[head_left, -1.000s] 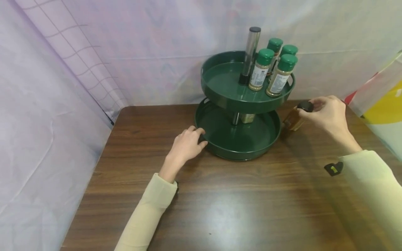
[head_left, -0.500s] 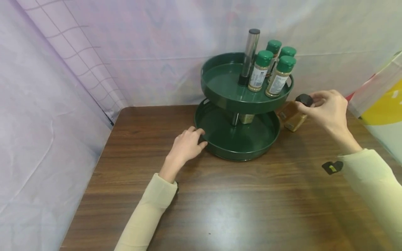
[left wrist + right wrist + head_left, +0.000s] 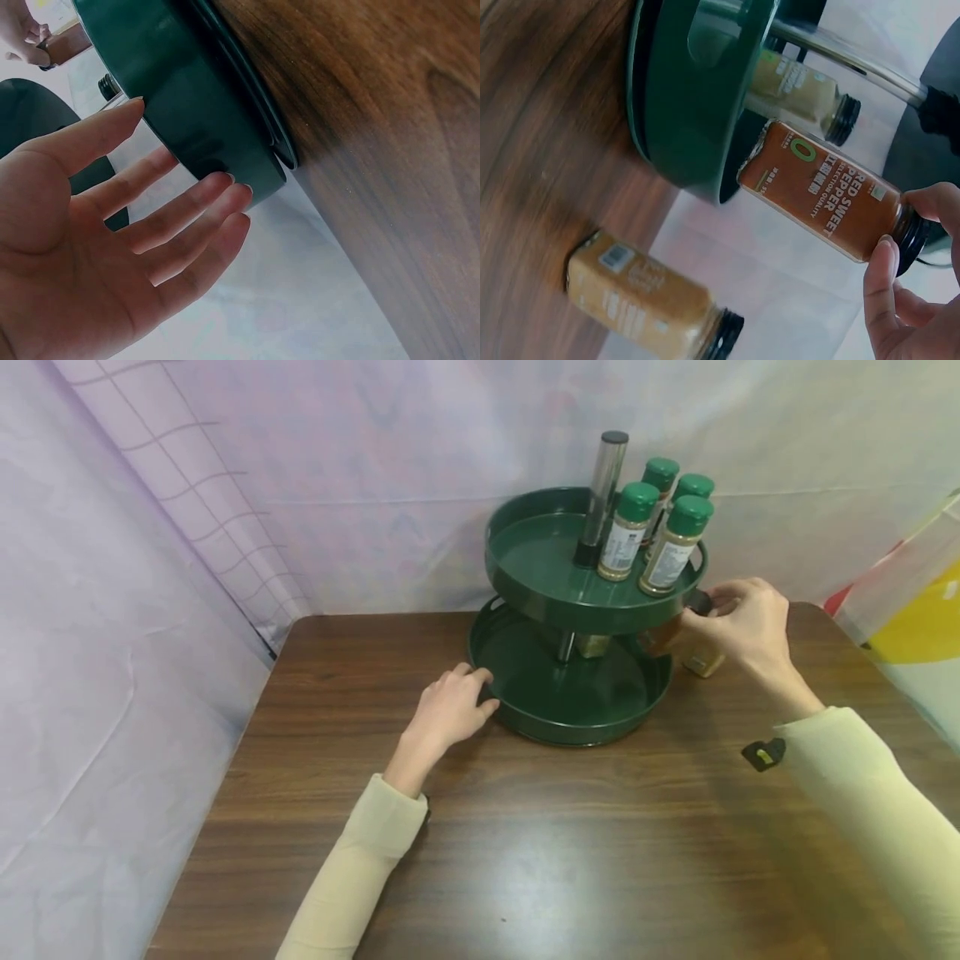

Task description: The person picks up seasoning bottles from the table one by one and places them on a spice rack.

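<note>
My right hand (image 3: 742,622) pinches the black cap of a red sweet pepper spice jar (image 3: 821,191). In the right wrist view this jar tilts over the rim of the lower tier of a green two-tier rack (image 3: 570,731), its base partly past the rim. A greenish spice jar (image 3: 799,86) with a black cap stands on that tier. Beside the rack, a yellowish-brown spice jar (image 3: 641,292) stands on the table. At the lower tier's left side, my left hand (image 3: 450,706) has loosely bent fingers at the outer wall (image 3: 195,97).
Several green-capped spice jars (image 3: 671,556) stand on the rack's upper tier (image 3: 540,539), next to its metal post (image 3: 603,485). The rack is near the back of the brown wooden table (image 3: 420,860), before a pale cloth backdrop (image 3: 390,468).
My right hand has lifted the red sweet pepper jar and moved it left to the lower tier. The yellowish-brown jar behind it has come into view. My left hand has stayed at the rack.
</note>
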### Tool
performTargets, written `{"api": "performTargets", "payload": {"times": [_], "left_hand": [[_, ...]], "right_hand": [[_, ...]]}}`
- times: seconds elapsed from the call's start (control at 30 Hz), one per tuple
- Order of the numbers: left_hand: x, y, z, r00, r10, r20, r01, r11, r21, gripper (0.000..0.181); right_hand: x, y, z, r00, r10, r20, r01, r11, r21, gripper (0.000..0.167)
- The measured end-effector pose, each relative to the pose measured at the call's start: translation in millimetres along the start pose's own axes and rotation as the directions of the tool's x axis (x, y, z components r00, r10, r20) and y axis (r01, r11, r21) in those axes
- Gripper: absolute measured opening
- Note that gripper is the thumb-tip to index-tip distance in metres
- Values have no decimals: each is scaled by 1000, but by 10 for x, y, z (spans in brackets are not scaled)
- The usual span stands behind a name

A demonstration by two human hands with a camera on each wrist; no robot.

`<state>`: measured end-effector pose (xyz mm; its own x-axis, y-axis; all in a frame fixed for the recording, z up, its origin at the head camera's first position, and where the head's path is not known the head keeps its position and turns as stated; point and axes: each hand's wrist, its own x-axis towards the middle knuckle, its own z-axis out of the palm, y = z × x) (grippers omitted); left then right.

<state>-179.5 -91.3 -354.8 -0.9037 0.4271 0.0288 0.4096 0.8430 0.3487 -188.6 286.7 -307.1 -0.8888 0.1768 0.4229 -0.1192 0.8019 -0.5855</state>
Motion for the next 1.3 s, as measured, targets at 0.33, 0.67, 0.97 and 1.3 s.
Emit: {"api": "performTargets", "payload": {"times": [0.33,0.67,0.97,1.3], "left_hand": [[-2,-5,1,1000,-2,-9,2,1000,-8,44],[3,-5,9,1000,-9,1,9,1000,0,43],[16,-19,5,1000,-5,2,5,1000,-6,43],[4,-10,-2,1000,-12,6,12,1000,-10,44]], "right_hand": [[77,-23,238,999,-47,7,46,999,16,38],[203,42,471,985,-164,-51,164,986,-8,22],[285,85,585,982,-181,-47,181,983,2,27],[301,85,611,977,-207,-55,207,978,-5,32]]}}
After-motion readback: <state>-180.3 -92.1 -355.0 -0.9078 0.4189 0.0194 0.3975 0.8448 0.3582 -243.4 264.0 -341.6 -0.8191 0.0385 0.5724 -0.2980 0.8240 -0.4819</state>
